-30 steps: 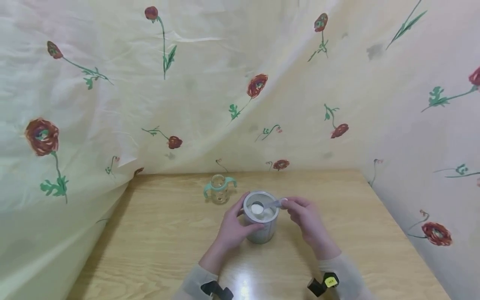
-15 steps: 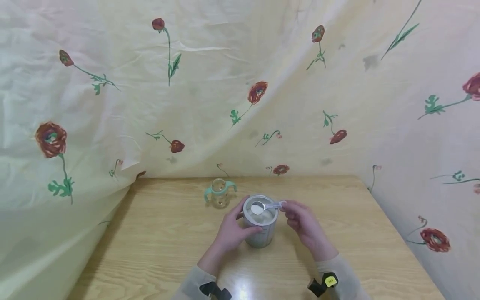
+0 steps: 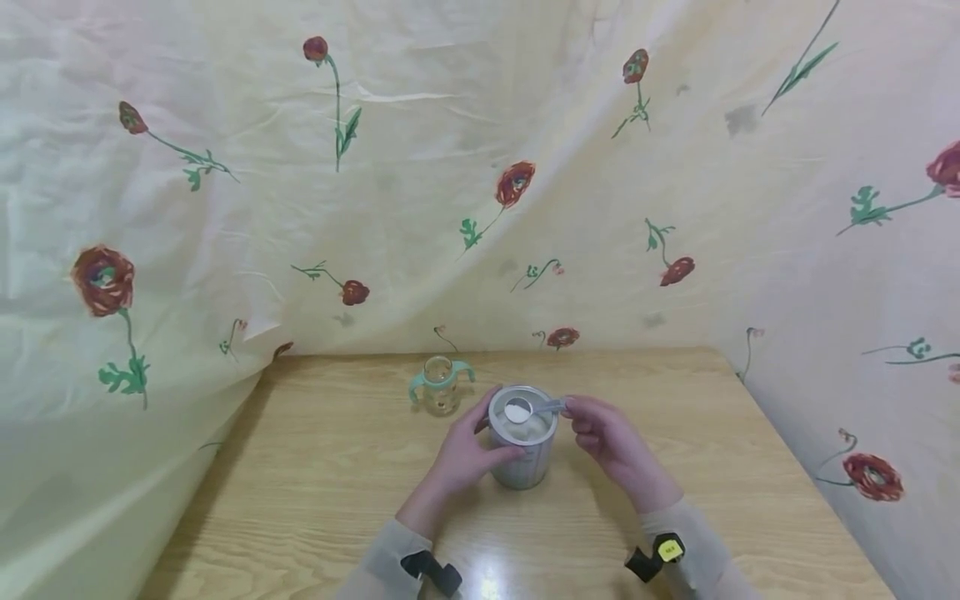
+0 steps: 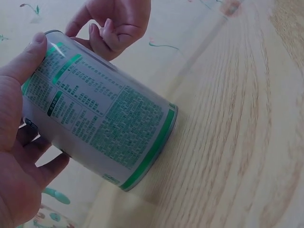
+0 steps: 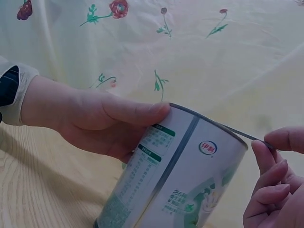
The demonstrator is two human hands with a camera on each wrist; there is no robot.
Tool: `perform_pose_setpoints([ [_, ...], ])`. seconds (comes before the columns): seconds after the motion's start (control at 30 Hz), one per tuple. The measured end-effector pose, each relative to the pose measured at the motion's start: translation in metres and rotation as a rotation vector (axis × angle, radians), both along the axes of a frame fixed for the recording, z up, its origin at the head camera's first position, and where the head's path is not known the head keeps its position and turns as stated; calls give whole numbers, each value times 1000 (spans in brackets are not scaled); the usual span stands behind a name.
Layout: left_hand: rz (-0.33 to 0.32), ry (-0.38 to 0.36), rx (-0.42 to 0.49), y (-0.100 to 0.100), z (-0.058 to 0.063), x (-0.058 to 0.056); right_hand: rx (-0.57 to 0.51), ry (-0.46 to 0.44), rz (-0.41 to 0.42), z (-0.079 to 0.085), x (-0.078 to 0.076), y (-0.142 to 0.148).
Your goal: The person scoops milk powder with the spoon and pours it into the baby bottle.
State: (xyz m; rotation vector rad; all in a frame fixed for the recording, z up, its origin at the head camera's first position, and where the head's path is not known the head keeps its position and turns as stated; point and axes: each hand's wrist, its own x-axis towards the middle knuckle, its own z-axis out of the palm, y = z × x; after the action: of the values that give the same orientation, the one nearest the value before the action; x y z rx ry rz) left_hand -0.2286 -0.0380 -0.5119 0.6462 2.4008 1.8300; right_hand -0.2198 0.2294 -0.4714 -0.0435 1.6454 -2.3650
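A milk powder can [image 3: 519, 471] stands lidless on the table, with pale powder inside. My left hand [image 3: 463, 457] grips its left side near the rim, thumb across the front. In the left wrist view the can's printed side [image 4: 102, 104] shows, with green bands and small text. My right hand [image 3: 621, 446] pinches the end of a scoop [image 3: 549, 407] between thumb and forefinger. White powder lies in the scoop's round bowl, over the can's opening. In the right wrist view only the scoop's thin handle [image 5: 243, 133] shows beyond the rim; its bowl is hidden.
Behind the can, to its left, a clear baby bottle [image 3: 440, 402] with two teal handles stands without a lid. A wooden table [image 3: 300, 492] lies beneath everything. Flower-printed cloth [image 3: 420, 208] hangs along the back and both sides.
The scoop's bowl has risen slightly from the powder, and the white heap in it looks smaller than a second ago. The left hand keeps its grip on the can. The head view has shifted slightly.
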Motion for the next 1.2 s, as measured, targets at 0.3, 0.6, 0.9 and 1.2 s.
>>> perform_pose_setpoints([
  [0.3,73,35,42,-18,17,2,-76,-35,50,11,-18,11],
  [0.6,363,270,154,-69,14,-28,-268,-100,150,27,-49,15],
  [0.9,369,101,17,-99,-12,-63,-253,-149,161,41,-77,-6],
  [1.2,280,-43,124,-102,-31,-81,-135,-139,118,21,-106,-18],
])
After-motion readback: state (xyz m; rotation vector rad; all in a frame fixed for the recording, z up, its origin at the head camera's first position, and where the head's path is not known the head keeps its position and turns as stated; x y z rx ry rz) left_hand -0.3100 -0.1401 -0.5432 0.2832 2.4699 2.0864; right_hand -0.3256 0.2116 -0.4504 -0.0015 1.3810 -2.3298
